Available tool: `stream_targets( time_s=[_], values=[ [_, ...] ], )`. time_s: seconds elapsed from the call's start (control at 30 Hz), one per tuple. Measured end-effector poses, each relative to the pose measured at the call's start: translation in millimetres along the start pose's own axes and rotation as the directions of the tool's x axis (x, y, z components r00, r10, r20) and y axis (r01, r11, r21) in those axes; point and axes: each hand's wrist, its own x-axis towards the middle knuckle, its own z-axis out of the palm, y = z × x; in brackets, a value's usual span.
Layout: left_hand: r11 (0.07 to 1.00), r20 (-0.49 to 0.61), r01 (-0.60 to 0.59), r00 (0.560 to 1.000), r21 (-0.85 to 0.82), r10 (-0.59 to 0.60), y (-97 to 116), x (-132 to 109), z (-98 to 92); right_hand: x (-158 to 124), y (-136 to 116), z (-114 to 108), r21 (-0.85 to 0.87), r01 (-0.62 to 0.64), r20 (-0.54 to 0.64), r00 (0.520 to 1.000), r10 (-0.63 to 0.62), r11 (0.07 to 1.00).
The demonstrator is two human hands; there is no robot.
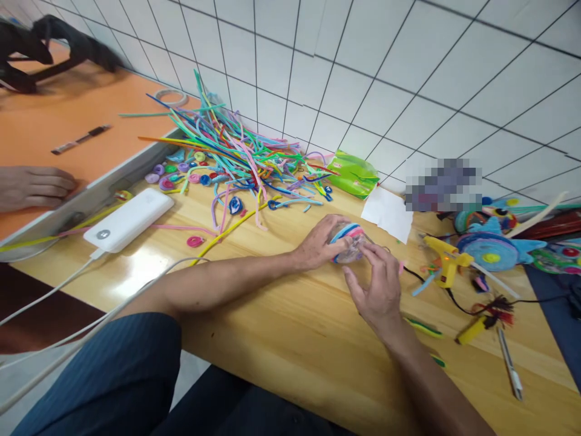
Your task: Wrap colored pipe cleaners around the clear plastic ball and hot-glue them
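A round, partly clear piece (pixel 348 232) banded with blue, white and pink strips is held above the wooden table (pixel 272 327). My left hand (pixel 320 242) grips its left side, with the thumb across its front. The fingertips of my right hand (pixel 377 281) touch the piece's right side, the thumb held apart below. Whether those fingers pinch anything is too small to tell. Left of my hands lies a large pile of coloured fuzzy stems (pixel 240 151), with small coiled pieces (pixel 195 241) near it.
At the right are a yellow glue gun (pixel 447 260), a blue fish-like craft (pixel 490 249) and a white-handled cutter (pixel 511 363). A white power bank (pixel 129 221) with cables lies left. Green packet (pixel 353 174) and white paper (pixel 389 213) lie behind. Another person's hand (pixel 36 188) rests far left.
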Motion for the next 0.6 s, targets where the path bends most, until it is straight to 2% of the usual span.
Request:
stream_targets(
  time_s=[0.2, 0.6],
  values=[
    [1.0, 0.012, 0.023, 1.0, -0.011, -0.023, 1.0, -0.7, -0.2, -3.2, -3.7, 4.7, 0.002, 0.018, 0.01, 1.0, -0.019, 1.0],
    [1.0, 0.055, 0.018, 0.998, 0.004, -0.018, 0.8, 0.6, -5.7, -0.2, -0.1, -0.5, 0.012, -0.023, 0.056, 0.998, 0.022, 1.0]
  ],
)
